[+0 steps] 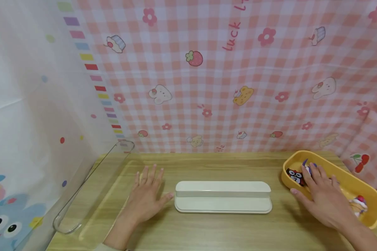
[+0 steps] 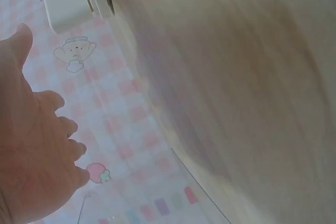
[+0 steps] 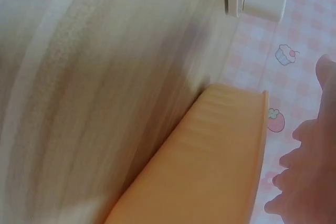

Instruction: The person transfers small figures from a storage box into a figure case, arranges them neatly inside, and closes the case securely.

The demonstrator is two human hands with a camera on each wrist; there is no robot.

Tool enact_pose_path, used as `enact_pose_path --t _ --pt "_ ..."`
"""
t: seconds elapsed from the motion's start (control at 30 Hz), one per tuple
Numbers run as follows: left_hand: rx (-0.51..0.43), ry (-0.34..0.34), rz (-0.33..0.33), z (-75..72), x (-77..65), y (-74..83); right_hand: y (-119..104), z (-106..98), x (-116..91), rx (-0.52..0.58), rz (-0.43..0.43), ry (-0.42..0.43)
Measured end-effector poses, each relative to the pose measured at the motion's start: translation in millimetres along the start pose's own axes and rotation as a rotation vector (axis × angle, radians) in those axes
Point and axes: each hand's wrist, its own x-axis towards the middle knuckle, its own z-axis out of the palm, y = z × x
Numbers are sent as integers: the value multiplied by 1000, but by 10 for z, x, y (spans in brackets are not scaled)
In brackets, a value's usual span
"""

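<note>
- The right hand point(image 1: 326, 200) is held palm down with its fingers and thumb spread wide, holding nothing; from its wrist view I see a gap between the fingertips and the tub's rim.
- The left hand point(image 1: 146, 200) is likewise fanned out and without anything in its grasp, above the tabletop, its thumb pointing toward the white stand.
- Under the right hand, at the right side of the table, lies a yellow tub point(image 1: 348, 181), set at a slant and partly covered from me by the hand and forearm.
- Inside the tub, toward its far left end, is a black owl-like figure point(image 1: 294, 176) with big pale eyes; a blue and white piece point(image 1: 307, 168) is just beside it, half hidden by fingers.
- Nearer the tub's other end is a small piece with a red ball on top point(image 1: 359, 204).
- Between the two hands, the white stand point(image 1: 223, 205) sits lengthwise, its raised ledge along the back.
- Left of the left hand is a long clear plastic holder point(image 1: 95, 188) with curved ends.
- All this rests on a wood-grain table point(image 1: 207, 232).
- Behind hangs a pink checked cloth point(image 1: 213, 80); a white cloth point(image 1: 25, 115) with cartoon prints hangs at the left.
</note>
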Motion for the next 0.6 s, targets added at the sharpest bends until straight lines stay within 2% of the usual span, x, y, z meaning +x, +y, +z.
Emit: enact_pose_path --t 0.23,0.43,0.6 --pt "-14 -16 22 29 31 34 26 -72 1 7 18 0" --pt "-67 -36 36 37 69 65 70 -163 3 10 78 -25" --pt "-110 -27 55 45 100 82 155 -236 -18 17 114 -35"
